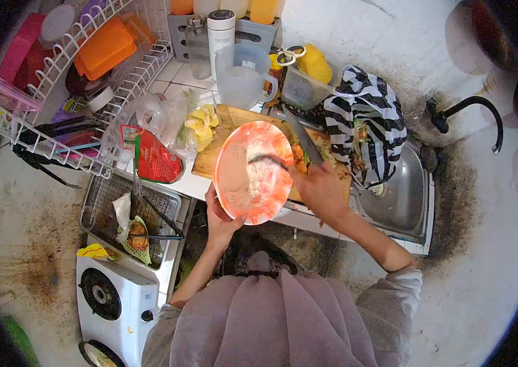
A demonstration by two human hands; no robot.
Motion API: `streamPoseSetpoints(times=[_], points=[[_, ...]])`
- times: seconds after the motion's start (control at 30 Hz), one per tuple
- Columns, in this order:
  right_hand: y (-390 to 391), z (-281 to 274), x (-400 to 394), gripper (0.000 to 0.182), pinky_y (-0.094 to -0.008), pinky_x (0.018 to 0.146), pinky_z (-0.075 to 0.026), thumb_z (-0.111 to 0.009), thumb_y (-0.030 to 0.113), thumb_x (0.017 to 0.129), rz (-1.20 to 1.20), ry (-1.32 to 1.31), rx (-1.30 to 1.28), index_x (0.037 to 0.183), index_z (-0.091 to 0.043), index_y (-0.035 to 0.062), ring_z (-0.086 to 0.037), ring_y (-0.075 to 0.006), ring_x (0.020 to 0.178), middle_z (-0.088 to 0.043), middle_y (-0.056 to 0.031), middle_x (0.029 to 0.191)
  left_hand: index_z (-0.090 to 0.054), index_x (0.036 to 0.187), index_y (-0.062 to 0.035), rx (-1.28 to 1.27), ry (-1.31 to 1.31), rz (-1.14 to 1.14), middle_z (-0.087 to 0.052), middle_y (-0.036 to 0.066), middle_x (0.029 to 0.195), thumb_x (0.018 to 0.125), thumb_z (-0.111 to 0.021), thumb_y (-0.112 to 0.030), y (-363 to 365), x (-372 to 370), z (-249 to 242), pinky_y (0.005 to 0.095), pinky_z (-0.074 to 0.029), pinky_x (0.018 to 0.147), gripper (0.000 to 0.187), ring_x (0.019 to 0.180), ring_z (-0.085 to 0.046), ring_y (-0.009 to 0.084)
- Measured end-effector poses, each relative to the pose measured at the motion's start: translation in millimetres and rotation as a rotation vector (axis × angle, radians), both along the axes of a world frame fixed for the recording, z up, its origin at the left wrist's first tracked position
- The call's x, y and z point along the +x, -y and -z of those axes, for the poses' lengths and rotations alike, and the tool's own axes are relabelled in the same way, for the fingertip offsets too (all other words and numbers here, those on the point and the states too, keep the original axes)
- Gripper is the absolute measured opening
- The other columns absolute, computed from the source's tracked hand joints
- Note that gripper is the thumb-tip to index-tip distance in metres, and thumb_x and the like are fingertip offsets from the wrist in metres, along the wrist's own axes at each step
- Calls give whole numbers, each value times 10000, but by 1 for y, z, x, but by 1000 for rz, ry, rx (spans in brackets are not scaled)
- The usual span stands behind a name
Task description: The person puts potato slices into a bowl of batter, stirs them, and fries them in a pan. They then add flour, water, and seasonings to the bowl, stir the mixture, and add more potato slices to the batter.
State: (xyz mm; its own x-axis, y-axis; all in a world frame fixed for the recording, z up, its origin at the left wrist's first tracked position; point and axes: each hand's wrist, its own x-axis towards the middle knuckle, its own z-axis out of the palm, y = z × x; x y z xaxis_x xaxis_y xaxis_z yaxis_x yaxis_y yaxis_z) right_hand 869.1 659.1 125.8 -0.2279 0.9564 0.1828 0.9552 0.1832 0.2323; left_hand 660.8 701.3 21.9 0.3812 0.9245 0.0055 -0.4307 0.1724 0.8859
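Left hand (225, 221) low, forearm angled up, thumb over near rim, fingers grasping orange-white bowl (283, 186). Bowl sits just above and right of these fingers, above cutting board (206, 163). Right arm crosses in, elbow bent; right hand (320, 191) has fingers curled on dark utensil (265, 157), far end in pale powder (235, 172) left of them. Knife (300, 133) just beyond right fingers.

Glossy, smooth plastic bowl (261, 133)
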Motion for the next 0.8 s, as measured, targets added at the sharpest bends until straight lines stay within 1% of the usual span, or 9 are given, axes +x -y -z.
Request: streamPoseSetpoints(times=[0.07, 0.17, 0.23, 0.4, 0.47, 0.5, 0.6, 0.73, 0.8], points=[[14, -1, -11, 339, -296, 573, -346, -518, 120, 661, -13, 39, -8, 997, -518, 83, -505, -159, 541, -498, -30, 541, -162, 1254, -34, 3, -9, -8, -302, 91, 1194, 548, -759, -206, 0, 1, -3, 355, -303, 941, 940, 1116, -334, 207], [25, -4, -9, 368, -293, 570, -342, -521, 124, 659, -94, -39, -163, 1025, -510, 87, -489, -148, 536, -494, -17, 538, -160, 1253, -34, -14, -40, -25, -303, 85, 1186, 549, -753, -195, 0, 1, -2, 356, -302, 942, 934, 1114, -333, 203], [12, -11, 4, 358, -285, 587, -342, -522, 132, 664, 24, 94, 3, 1020, -516, 97, -478, -149, 523, -496, -4, 543, -162, 1252, -34, -31, -67, -24, -301, 83, 1184, 548, -752, -191, 1, -2, -1, 356, -302, 942, 931, 1116, -328, 201], [8, -1, -3, 316, -290, 590, -345, -538, 135, 653, -14, 151, 44, 967, -556, 106, -485, -152, 536, -488, -2, 516, -179, 1239, -28, 8, -40, -37, -280, 80, 1188, 540, -753, -193, 0, 3, -5, 350, -302, 942, 919, 1131, -301, 194], [23, 5, -13, 292, -294, 593, -345, -536, 113, 666, -43, -101, -121, 956, -562, 94, -495, -150, 553, -484, -11, 497, -174, 1242, -26, 34, -47, -36, -285, 81, 1191, 543, -753, -191, 0, 2, -2, 351, -305, 941, 922, 1128, -310, 197], [28, -1, -15, 257, -298, 588, -349, -529, 104, 694, -64, -162, -125, 948, -564, 85, -496, -154, 533, -485, -21, 491, -170, 1244, -23, 60, -55, -33, -290, 82, 1194, 547, -752, -188, 0, 2, 0, 352, -308, 940, 924, 1125, -318, 200], [28, -34, -22, 259, -304, 578, -352, -536, 103, 690, 25, -177, -42, 948, -563, 82, -493, -156, 522, -478, -21, 480, -168, 1252, -28, -81, 2, -39, -310, 84, 1196, 553, -754, -184, 1, 0, 0, 352, -315, 936, 926, 1117, -339, 203], [24, -21, -21, 295, -302, 569, -353, -532, 108, 675, -87, -202, -128, 968, -552, 82, -497, -159, 528, -488, -23, 500, -165, 1261, -35, -98, 2, -24, -326, 86, 1198, 554, -758, -183, 0, -2, -6, 352, -318, 934, 935, 1111, -355, 202], [4, -11, -15, 305, -293, 569, -351, -517, 116, 674, 26, 9, 45, 977, -542, 80, -504, -166, 542, -488, -22, 518, -192, 1247, -41, -81, 38, -40, -349, 84, 1181, 560, -756, -181, 2, -3, -2, 346, -324, 928, 899, 1102, -366, 193]])
